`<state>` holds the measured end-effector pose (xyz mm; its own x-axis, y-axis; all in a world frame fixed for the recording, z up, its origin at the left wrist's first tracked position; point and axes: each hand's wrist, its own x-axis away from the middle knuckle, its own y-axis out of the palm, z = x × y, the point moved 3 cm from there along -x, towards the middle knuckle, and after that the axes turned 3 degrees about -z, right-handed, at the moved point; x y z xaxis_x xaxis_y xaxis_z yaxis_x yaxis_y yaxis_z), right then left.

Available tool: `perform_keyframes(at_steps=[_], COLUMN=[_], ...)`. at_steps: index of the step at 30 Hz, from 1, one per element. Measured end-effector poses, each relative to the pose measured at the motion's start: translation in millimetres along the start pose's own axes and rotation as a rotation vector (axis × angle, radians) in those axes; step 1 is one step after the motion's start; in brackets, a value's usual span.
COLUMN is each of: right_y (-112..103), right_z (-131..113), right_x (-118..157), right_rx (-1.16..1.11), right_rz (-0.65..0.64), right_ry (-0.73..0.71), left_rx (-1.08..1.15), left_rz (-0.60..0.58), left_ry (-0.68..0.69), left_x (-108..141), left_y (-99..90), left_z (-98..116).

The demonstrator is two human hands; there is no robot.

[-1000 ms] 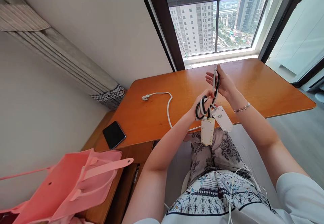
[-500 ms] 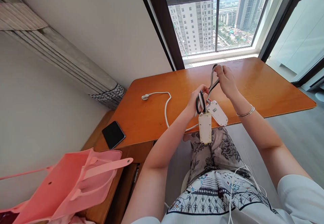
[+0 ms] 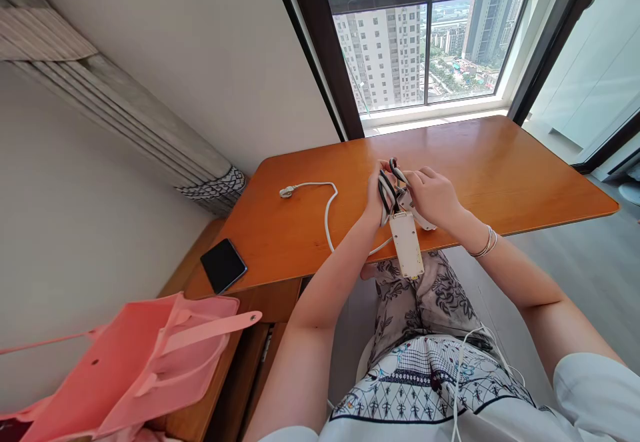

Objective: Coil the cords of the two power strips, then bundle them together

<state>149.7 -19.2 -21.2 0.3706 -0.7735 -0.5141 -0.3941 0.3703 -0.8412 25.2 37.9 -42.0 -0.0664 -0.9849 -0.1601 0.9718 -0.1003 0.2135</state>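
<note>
My left hand [image 3: 376, 192] is closed around a looped black and white cable [image 3: 385, 192] above the table's near edge. A cream power strip [image 3: 407, 245] hangs from that bundle, over my lap. My right hand [image 3: 431, 194] pinches another bend of the cable [image 3: 397, 171], right beside the left hand. Partly hidden under the right hand lies a second white power strip [image 3: 424, 221]. A white cord [image 3: 327, 212] runs left across the tabletop to a white plug [image 3: 287, 192].
The wooden table [image 3: 475, 155] reaches to the window. A black phone [image 3: 224, 266] lies at its left corner. A pink bag [image 3: 145, 355] sits open at the lower left. A white thin cable [image 3: 459, 375] hangs down my front.
My right hand has come down and left, bringing its cable bend close to my left hand. The cream power strip has tilted, and the white one is now more covered.
</note>
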Motion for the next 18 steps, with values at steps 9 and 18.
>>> perform_keyframes(at_steps=[9,18], right_y=[19,11], right_z=[-19,-30], right_x=[16,11], right_rx=[-0.17,-0.118], right_rz=[0.225,0.21], right_ry=[-0.038,0.109], left_rx=[0.158,0.581], left_rz=[0.138,0.214], left_ry=[0.03,-0.167], left_x=[4,10], left_y=[9.5,19.3], left_z=[10,18])
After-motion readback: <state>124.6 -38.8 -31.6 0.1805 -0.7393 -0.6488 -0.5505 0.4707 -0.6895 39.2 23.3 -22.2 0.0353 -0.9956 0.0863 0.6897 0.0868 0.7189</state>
